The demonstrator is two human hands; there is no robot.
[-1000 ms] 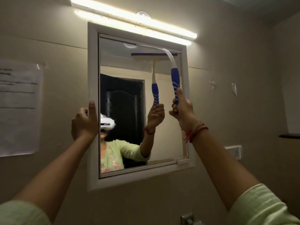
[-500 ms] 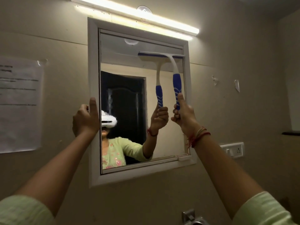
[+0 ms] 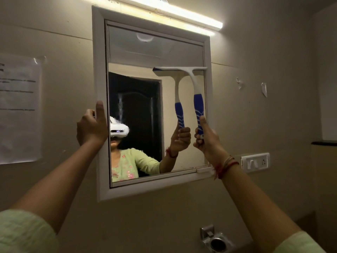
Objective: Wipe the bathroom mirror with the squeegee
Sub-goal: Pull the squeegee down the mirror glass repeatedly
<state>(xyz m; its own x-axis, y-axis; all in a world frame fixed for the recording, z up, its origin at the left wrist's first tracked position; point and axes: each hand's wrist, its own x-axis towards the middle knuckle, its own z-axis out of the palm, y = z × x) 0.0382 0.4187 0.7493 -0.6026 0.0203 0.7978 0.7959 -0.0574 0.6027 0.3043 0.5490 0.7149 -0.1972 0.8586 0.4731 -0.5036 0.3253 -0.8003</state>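
White plastic squeegee [image 3: 191, 77] with blue handle: blade pressed on white-framed wall mirror [image 3: 142, 99], upper right, near its right edge. Right hand [image 3: 206, 137] grip closed round handle's low end; left hand [image 3: 91, 128] clasps frame's left edge. Looks light, stiff; hold the blue part.

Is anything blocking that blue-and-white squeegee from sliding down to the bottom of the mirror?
Nothing visible. Below the blue-handled white squeegee, held by the right hand, the glass of the white-framed wall mirror carries no object down to the bottom frame rail. The left hand grips the frame's left edge, outside the blade's path.
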